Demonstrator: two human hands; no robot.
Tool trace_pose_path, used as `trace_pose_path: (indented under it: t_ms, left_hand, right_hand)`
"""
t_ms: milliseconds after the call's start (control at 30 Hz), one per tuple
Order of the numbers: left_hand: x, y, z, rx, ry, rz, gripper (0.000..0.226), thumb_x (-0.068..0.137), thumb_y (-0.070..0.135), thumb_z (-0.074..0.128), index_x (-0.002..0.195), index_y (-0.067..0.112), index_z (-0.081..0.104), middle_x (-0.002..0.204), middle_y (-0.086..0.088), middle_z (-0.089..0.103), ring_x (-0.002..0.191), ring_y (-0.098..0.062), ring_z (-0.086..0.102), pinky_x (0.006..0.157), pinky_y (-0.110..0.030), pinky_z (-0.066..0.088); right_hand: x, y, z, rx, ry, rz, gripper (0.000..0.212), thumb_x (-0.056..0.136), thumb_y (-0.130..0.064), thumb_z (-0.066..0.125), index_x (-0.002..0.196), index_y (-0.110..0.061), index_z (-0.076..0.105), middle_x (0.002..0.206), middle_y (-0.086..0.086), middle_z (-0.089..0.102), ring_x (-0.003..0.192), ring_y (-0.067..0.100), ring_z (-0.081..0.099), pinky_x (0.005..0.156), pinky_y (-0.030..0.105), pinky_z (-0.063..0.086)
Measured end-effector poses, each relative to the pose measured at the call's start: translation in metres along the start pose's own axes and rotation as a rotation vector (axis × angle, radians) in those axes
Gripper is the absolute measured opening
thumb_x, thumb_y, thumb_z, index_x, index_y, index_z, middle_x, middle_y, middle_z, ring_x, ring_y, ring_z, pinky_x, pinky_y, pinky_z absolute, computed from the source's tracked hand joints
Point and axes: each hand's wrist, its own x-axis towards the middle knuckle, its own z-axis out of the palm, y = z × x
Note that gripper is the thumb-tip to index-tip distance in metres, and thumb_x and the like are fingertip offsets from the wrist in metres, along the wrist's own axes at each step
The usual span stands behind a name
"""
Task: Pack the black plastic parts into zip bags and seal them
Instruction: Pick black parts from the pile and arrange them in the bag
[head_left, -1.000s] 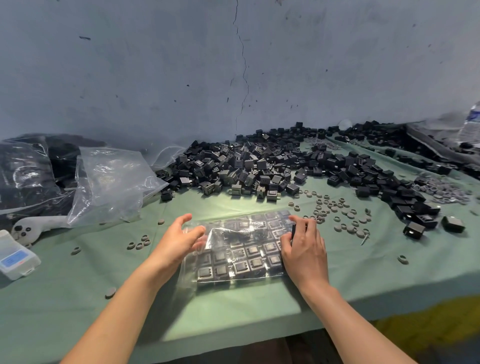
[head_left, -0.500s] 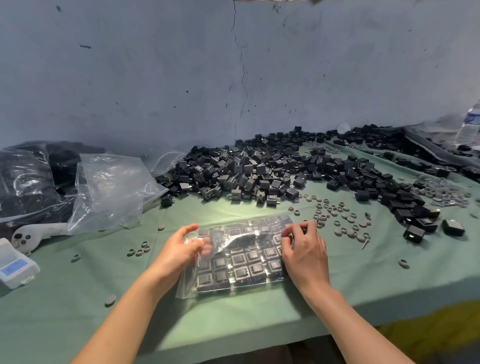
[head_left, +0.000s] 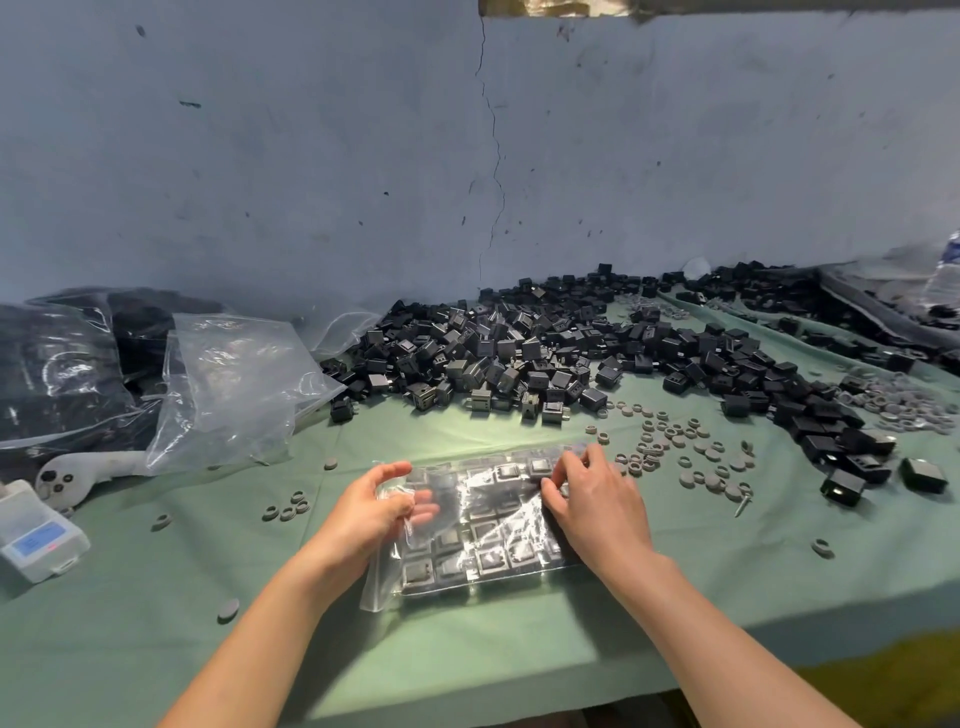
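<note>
Zip bag (head_left: 488, 525) lies flat on green cloth (head_left: 467, 654), centre, near front table edge, with parts (head_left: 491, 564) inside in rows. Behind it, apart: big loose pile (head_left: 519, 353) of the same black pieces along the wall, trailing off right. Grey rings (head_left: 675, 447) are scattered just right of bag, with a screw (head_left: 743, 503) at their near edge. On the left are an empty clear bag (head_left: 234, 384), full dark bags (head_left: 52, 374), white controller (head_left: 67, 475) and white box (head_left: 36, 535). Hands cover both bag ends. Left hand (head_left: 363, 514) is at the left end, fingers curled into the film, thumb up, gripping the plastic; that end is rumpled. Right hand (head_left: 597, 504) is palm down on the right side, fingers bent at far right corner. Pinching or only pressing, can't tell.
</note>
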Motion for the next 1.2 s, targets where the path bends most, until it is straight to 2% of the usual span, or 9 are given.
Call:
trace_pose_path:
  t_ms: [200, 467, 567, 667, 733, 833, 900, 1000, 1200]
  left_hand:
    - [-0.001, 0.001, -0.006, -0.068, -0.054, 0.010, 0.046, 0.094, -0.015, 0.048, 0.135, 0.004, 0.046, 0.113, -0.023, 0.070, 0.095, -0.033, 0.073, 0.074, -0.032, 0.062]
    - [-0.003, 0.003, -0.003, -0.080, -0.068, 0.012, 0.040, 0.095, -0.012, 0.049, 0.131, 0.007, 0.051, 0.111, -0.020, 0.072, 0.088, -0.030, 0.074, 0.067, -0.028, 0.060]
    - [-0.005, 0.004, -0.002, -0.033, -0.053, 0.037, 0.030, 0.098, 0.004, 0.054, 0.126, 0.015, 0.057, 0.106, -0.011, 0.075, 0.088, -0.031, 0.075, 0.066, -0.028, 0.059]
    - [-0.006, 0.001, -0.009, 0.035, 0.100, 0.131, 0.019, 0.102, 0.023, 0.053, 0.118, 0.018, 0.061, 0.095, -0.005, 0.075, 0.073, -0.028, 0.074, 0.058, -0.026, 0.057]
    - [-0.006, -0.009, -0.017, -0.003, 0.313, 0.174, 0.018, 0.104, 0.026, 0.049, 0.111, 0.016, 0.062, 0.093, -0.007, 0.069, 0.061, -0.023, 0.066, 0.049, -0.024, 0.052]
    - [-0.013, -0.031, -0.028, -0.083, 0.534, 0.256, 0.019, 0.105, 0.019, 0.044, 0.103, 0.015, 0.062, 0.088, -0.014, 0.063, 0.059, -0.018, 0.054, 0.044, -0.022, 0.047]
    - [-0.018, -0.041, -0.032, -0.119, 0.579, 0.322, 0.022, 0.105, 0.015, 0.042, 0.098, 0.019, 0.063, 0.085, -0.013, 0.061, 0.057, -0.016, 0.054, 0.047, -0.026, 0.047]
    - [-0.020, -0.043, -0.030, -0.113, 0.572, 0.380, 0.024, 0.106, 0.019, 0.041, 0.098, 0.021, 0.064, 0.082, -0.010, 0.062, 0.055, -0.013, 0.054, 0.051, -0.031, 0.043]
    - [-0.028, -0.043, -0.020, -0.119, 0.486, 0.509, 0.049, 0.095, 0.045, 0.040, 0.087, 0.010, 0.073, 0.064, -0.009, 0.067, 0.049, -0.015, 0.054, 0.047, -0.023, 0.042]
  right_hand:
    - [-0.004, -0.013, 0.004, 0.070, -0.045, -0.235, 0.025, 0.098, -0.049, 0.052, 0.106, -0.028, 0.063, 0.101, -0.008, 0.047, 0.088, 0.010, 0.053, 0.088, 0.028, 0.048]
    - [0.001, -0.026, 0.000, 0.084, -0.090, -0.221, 0.021, 0.100, -0.042, 0.051, 0.114, -0.028, 0.059, 0.108, -0.007, 0.057, 0.088, 0.009, 0.056, 0.082, 0.023, 0.050]
    - [0.000, -0.026, -0.002, 0.130, -0.118, -0.194, 0.021, 0.101, -0.038, 0.050, 0.119, -0.029, 0.056, 0.111, -0.007, 0.054, 0.093, 0.009, 0.057, 0.088, 0.027, 0.052]
    - [-0.002, -0.030, -0.005, 0.279, -0.125, -0.104, 0.034, 0.098, -0.031, 0.047, 0.132, -0.026, 0.049, 0.117, -0.002, 0.048, 0.097, 0.013, 0.057, 0.088, 0.034, 0.052]
    - [-0.002, -0.035, -0.005, 0.415, -0.109, -0.052, 0.041, 0.097, -0.023, 0.047, 0.137, -0.023, 0.045, 0.120, 0.001, 0.043, 0.084, 0.012, 0.057, 0.074, 0.028, 0.053]
    - [-0.001, -0.048, -0.002, 0.546, -0.086, -0.020, 0.045, 0.098, -0.013, 0.047, 0.142, -0.020, 0.039, 0.122, 0.005, 0.039, 0.070, 0.008, 0.051, 0.057, 0.020, 0.045]
    - [-0.003, -0.060, -0.002, 0.585, -0.076, -0.039, 0.049, 0.100, -0.013, 0.049, 0.146, -0.019, 0.033, 0.125, 0.008, 0.041, 0.073, 0.009, 0.053, 0.061, 0.019, 0.048]
    - [-0.010, -0.085, -0.003, 0.593, -0.105, -0.111, 0.054, 0.102, -0.027, 0.049, 0.151, -0.021, 0.029, 0.134, 0.005, 0.048, 0.095, 0.014, 0.063, 0.083, 0.029, 0.058]
    - [-0.021, -0.142, 0.006, 0.371, -0.055, -0.460, 0.047, 0.100, -0.046, 0.050, 0.138, -0.019, 0.047, 0.129, 0.001, 0.060, 0.117, 0.022, 0.052, 0.099, 0.038, 0.041]
